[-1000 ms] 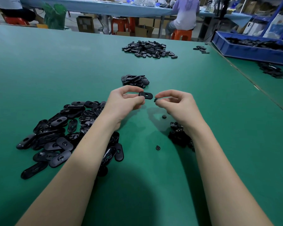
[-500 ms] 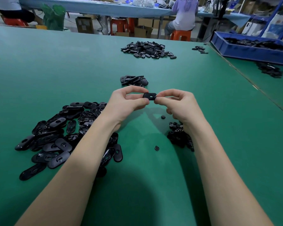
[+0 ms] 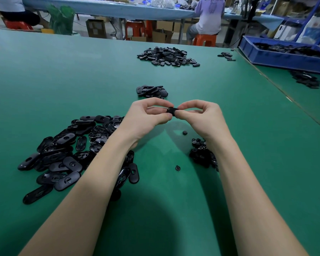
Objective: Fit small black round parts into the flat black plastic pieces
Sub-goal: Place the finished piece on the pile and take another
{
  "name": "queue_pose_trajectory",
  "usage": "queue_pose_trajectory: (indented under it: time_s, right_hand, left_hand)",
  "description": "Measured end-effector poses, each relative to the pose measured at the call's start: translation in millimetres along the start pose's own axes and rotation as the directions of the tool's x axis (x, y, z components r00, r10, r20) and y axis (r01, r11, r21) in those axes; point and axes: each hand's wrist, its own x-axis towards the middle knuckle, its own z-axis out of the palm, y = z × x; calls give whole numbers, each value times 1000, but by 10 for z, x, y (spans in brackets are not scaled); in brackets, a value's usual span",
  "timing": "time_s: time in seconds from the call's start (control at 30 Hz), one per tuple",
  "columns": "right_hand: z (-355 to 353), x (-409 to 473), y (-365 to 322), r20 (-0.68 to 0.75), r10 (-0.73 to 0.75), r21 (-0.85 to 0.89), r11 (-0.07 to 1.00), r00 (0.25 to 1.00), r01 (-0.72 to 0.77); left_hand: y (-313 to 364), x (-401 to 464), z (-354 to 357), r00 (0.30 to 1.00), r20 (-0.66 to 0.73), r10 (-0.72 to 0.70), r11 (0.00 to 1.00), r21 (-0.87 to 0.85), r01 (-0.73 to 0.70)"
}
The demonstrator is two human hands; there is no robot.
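You worked at the green table point(image 3: 67, 74), which filled most of the frame. The blue bin point(image 3: 277, 59) of black parts sat at the upper right, well apart from your hands. The far heap point(image 3: 167, 56) lay at upper centre; the large pile of flat pieces point(image 3: 68, 152) lay at lower left, partly under your left forearm. The small stack point(image 3: 151, 91) lay just beyond your hands, and the round-part pile point(image 3: 201, 154) lay at centre right, beside your right wrist.

Your left hand point(image 3: 146, 118) pinched one flat piece point(image 3: 171, 110) between thumb and forefinger at frame centre, clear of the table. Your right hand point(image 3: 204, 118) met it from the right, its thumb and forefinger closed on the piece's near end; a round part was presumably under those fingertips point(image 3: 179, 113), though the fingers hid it. The piece's long axis appeared to run left to right between the two hands, though mostly covered. Both hands were equally near it. The seating press would therefore act across that axis, your left hand bracing.

Nothing stood between the hands. Two loose round parts lay below them: one point(image 3: 184, 133) just under the right hand, one point(image 3: 177, 168) between your forearms
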Motion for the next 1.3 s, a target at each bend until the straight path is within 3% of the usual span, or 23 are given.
queue_pose_trajectory:
  time_s: [0.27,1.0,1.1,1.23,1.3]
  right_hand:
    - [-41,-20,11,126,43,62,997,991,-51]
    - [86,8,108,35,-112,-99,988,993,115]
    - [84,8,123,57,-127,-63,989,990,131]
    - [12,26,115,99,-70,72,995,993,63]
    - [-9,32,110,122,-50,45,998,991,44]
  left_hand:
    - [12,-7,4,998,4,-58,998,7,58]
    - [-48,34,76,992,-59,-114,993,30,116]
    - [-54,41,21,998,-39,-54,997,53,56]
    - [-60,37,-57,995,9,103,968,230,-102]
    - [-70,32,-54,990,4,143,934,330,-136]
